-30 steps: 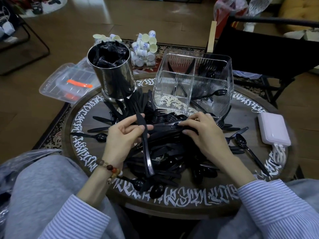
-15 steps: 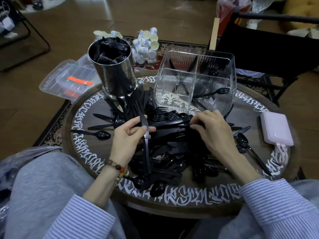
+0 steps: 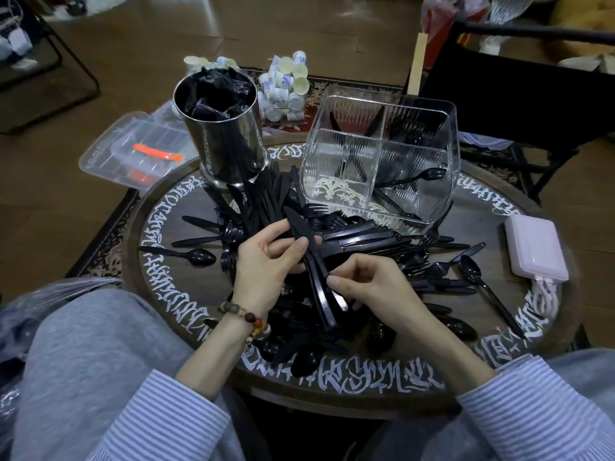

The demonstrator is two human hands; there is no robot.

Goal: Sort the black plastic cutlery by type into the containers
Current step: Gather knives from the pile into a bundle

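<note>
Round dark wooden desk (image 3: pixel 492 207) carries heap of black plastic cutlery (image 3: pixel 366 241) at centre. Shiny metal cylinder (image 3: pixel 226 138) at rear left of heap; clear ribbed plastic divided container (image 3: pixel 382 154) at rear right, few pieces inside. Pale pink rectangular box (image 3: pixel 535 249) near right edge. Clear plastic lidded box (image 3: pixel 133 151) on floor, left of desk. Cluster of small cups (image 3: pixel 283 84) behind desk.

Both sleeves (image 3: pixel 186 407) blue-and-white pinstriped, cuffs pushed back from wrists. Beaded bracelet (image 3: pixel 248 319) on left wrist: brown, red, orange beads. Grey trousers (image 3: pixel 86 347) beside sleeves.
</note>
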